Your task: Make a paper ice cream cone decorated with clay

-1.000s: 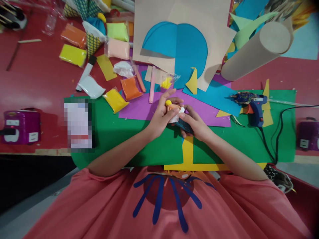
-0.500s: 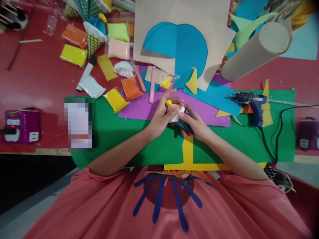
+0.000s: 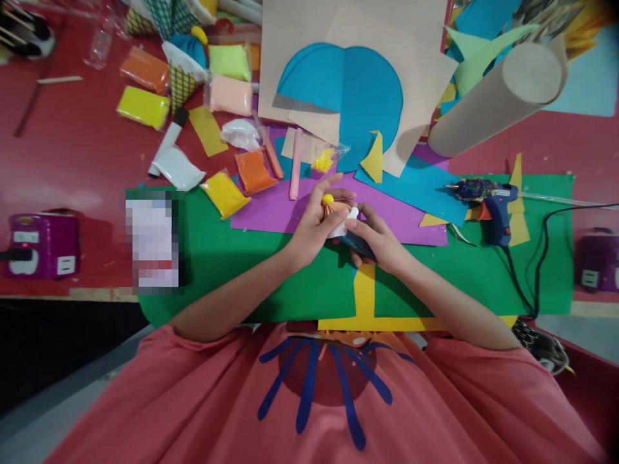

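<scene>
Both hands meet above the middle of the green sheet (image 3: 232, 258), closed around one small handmade craft piece (image 3: 356, 243). A yellow ball (image 3: 327, 199) tops its left end, above a peach pleated-looking part. White material (image 3: 341, 229) shows in the middle, and a dark blue part extends to the right. My left hand (image 3: 309, 229) grips the peach and white end, thumb pressed on it and some fingers raised behind. My right hand (image 3: 383, 243) pinches the white material and wraps the dark blue part. Fingers hide much of the piece.
A glue gun (image 3: 496, 209) with a cable lies at right. Beyond the hands are purple paper (image 3: 271, 209), a blue paper circle (image 3: 372, 96) and a rolled beige sheet (image 3: 488, 106). Several clay packets, such as a yellow one (image 3: 225, 194), lie left, near a blurred-out rectangle (image 3: 153, 241).
</scene>
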### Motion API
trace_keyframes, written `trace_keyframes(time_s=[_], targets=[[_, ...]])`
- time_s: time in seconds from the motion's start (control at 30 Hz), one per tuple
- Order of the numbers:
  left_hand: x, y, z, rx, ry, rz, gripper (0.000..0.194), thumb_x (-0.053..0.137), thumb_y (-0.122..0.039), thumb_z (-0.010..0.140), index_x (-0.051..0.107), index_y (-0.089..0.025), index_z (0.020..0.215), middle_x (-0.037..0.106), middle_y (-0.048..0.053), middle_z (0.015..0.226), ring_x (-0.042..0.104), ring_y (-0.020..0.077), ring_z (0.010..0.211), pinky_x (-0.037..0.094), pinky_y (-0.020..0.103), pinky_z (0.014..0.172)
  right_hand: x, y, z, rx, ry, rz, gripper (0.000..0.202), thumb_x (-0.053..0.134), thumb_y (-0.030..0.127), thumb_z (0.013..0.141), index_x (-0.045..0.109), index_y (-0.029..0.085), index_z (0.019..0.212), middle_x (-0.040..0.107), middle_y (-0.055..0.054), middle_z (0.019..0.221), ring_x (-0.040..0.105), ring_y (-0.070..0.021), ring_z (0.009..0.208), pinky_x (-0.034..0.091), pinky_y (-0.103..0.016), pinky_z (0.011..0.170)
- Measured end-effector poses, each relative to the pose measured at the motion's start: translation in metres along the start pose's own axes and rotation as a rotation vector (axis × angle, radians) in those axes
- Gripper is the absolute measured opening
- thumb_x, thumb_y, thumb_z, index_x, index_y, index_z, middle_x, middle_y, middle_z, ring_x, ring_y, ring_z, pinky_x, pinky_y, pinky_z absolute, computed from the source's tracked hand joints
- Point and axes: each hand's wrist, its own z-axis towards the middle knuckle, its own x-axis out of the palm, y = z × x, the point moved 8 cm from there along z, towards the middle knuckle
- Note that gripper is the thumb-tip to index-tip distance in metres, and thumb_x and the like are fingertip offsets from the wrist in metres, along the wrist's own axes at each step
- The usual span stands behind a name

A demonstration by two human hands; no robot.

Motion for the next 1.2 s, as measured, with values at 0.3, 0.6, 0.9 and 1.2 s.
trace_keyframes(time_s=[0.3, 0.6, 0.9, 1.2], targets=[[0.0009, -0.0012, 0.0005, -0.019, -0.010, -0.046, 0.060, 0.069, -0.050, 0.083, 0.045, -0.029, 0.134, 0.061, 0.003, 0.115, 0.063, 0.0121, 0.102, 0.054, 0.020, 0.081, 0.0001, 0.0001, 0.0003, -0.002, -0.012, 0.025, 0.051, 0.067, 0.058, 0.080, 0.040, 0.022, 0.105, 0.066, 0.009, 0.064, 0.051, -0.0059, 0.028, 0.027, -0.013, 0.024], [-0.0003, -0.0002, 0.0012, -0.023, -0.018, -0.028, 0.060, 0.069, -0.052, 0.082, 0.046, -0.030, 0.133, 0.062, 0.003, 0.116, 0.063, 0.0131, 0.101, 0.054, 0.024, 0.084, 0.0003, 0.0002, 0.0000, 0.010, -0.009, 0.041, 0.050, 0.067, 0.057, 0.080, 0.040, 0.022, 0.103, 0.068, 0.007, 0.071, 0.054, -0.0051, 0.031, 0.027, -0.013, 0.024], [-0.0010, 0.0014, 0.0011, -0.058, -0.057, -0.104, 0.065, 0.074, -0.054, 0.077, 0.049, -0.030, 0.131, 0.063, 0.003, 0.113, 0.065, 0.0122, 0.097, 0.054, 0.020, 0.078, 0.0022, 0.0009, 0.0000, -0.002, 0.005, 0.055, 0.052, 0.069, 0.058, 0.079, 0.039, 0.023, 0.102, 0.065, 0.009, 0.067, 0.053, -0.0053, 0.031, 0.029, -0.012, 0.024], [-0.0009, 0.0016, 0.0018, -0.045, -0.014, -0.019, 0.072, 0.071, -0.058, 0.077, 0.042, -0.027, 0.136, 0.062, 0.006, 0.119, 0.064, 0.0164, 0.106, 0.054, 0.027, 0.086, 0.0026, 0.0007, -0.0007, 0.001, 0.017, 0.016, 0.051, 0.066, 0.058, 0.082, 0.038, 0.022, 0.104, 0.069, 0.006, 0.074, 0.054, -0.0044, 0.033, 0.033, -0.013, 0.026]])
